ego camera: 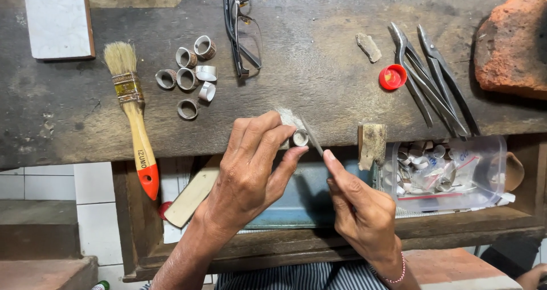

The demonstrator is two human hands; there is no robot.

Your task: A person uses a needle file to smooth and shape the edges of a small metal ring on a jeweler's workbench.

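Place: a small jewellery or metalworking workshop — seen from above, at a hand-worker's bench.
Bench: a worn, scarred wooden bench (319, 67) with an open drawer (296, 210) below its front edge.
Tools: long metal pliers (433, 79), a paintbrush (132, 102) for sweeping dust, and a slim file (312, 137).
Work pieces: a cluster of unfinished metal ring bands (191, 73) on the bench — more lie in a clear plastic tub (450, 173).
Other signs: a rough brick (513, 45), folded spectacles (245, 33), and metal dust at the bench edge.
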